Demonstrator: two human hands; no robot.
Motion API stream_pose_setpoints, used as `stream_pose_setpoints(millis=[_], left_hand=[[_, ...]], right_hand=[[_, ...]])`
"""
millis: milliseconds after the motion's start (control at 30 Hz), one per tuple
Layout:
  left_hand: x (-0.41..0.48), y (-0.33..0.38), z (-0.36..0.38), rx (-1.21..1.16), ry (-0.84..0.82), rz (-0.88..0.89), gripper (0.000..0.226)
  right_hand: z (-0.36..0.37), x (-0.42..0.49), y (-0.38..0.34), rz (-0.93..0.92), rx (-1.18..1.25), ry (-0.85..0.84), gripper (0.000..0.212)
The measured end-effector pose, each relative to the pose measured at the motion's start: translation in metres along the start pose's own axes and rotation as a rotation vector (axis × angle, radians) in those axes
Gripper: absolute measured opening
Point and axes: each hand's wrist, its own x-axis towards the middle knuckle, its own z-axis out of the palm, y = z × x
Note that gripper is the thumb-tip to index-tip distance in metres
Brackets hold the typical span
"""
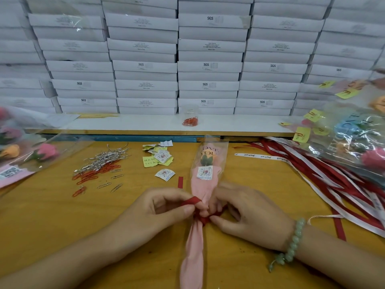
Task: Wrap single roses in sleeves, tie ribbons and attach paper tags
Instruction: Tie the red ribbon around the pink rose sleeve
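You're in small gift-packing workshop or stockroom. Wall of identical white cartons (208, 65) stacked high beyond table's far edge, many stamped SGS. Your yellow table (52, 222) set for batch work: paper clips (100, 163) heaped left of centre, printed tags (158, 157) piled mid-table, red and white ribbons (325, 176) spread toward right edge. Right edge carries heap of wrapped roses (358, 140), left edge second pile (25, 151). Jar (190, 118) of red clips on white ledge (135, 122) behind.

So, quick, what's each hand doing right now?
Left hand: pinching a loop of the red ribbon.
Right hand: pinching the same ribbon by the sleeved rose.
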Motion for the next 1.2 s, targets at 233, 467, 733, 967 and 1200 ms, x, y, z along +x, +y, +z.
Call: stream_pose_setpoints(millis=[233, 467, 733, 967, 1200], left_hand=[[0.001, -0.005, 0.001, -0.092, 0.000, -0.015, 0.029], [0.003, -0.011, 0.000, -0.132, 0.042, -0.027, 0.030], [0.002, -0.013, -0.001, -0.191, -0.001, -0.066, 0.029], [0.003, -0.013, 0.001, -0.137, 0.077, -0.060, 0.020], [0.006, -0.018, 0.004, 0.005, 0.090, -0.052, 0.015]], right_hand=[[0.001, 0.001, 0.003, -0.049, 0.057, 0.012, 0.020], [0.003, 0.002, 0.006, -0.039, 0.077, 0.024, 0.023], [0.004, 0.002, 0.005, -0.044, 0.051, -0.016, 0.014], [0.003, 0.001, 0.001, -0.071, 0.095, 0.023, 0.005], [0.006, 0.002, -0.011, 0.038, 0.668, 0.107, 0.012]])
